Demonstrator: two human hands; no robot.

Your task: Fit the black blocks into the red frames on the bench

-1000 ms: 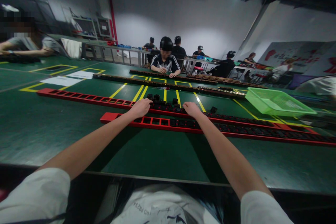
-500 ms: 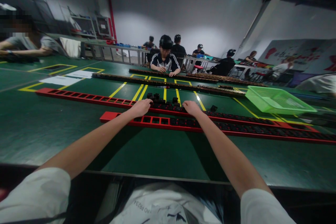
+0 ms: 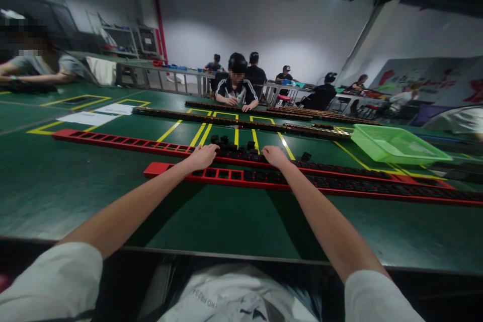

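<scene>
Two long red slotted rails lie across the green table. The near rail [image 3: 222, 175] holds small black parts in its right stretch, and its left slots are bare. My left hand [image 3: 203, 156] rests over the far rail [image 3: 124, 141], fingers curled at a loose heap of black parts [image 3: 236, 147]. My right hand [image 3: 275, 156] sits at the same heap's right end, knuckles up. What the fingers of either hand pinch is hidden.
A green plastic basket [image 3: 396, 145] stands at the right. Dark rails [image 3: 241, 122] lie farther back, where a person in a black cap works opposite me. Another person's arms rest at the far left. Yellow floor-style lines and a white sheet [image 3: 90, 117] mark the table.
</scene>
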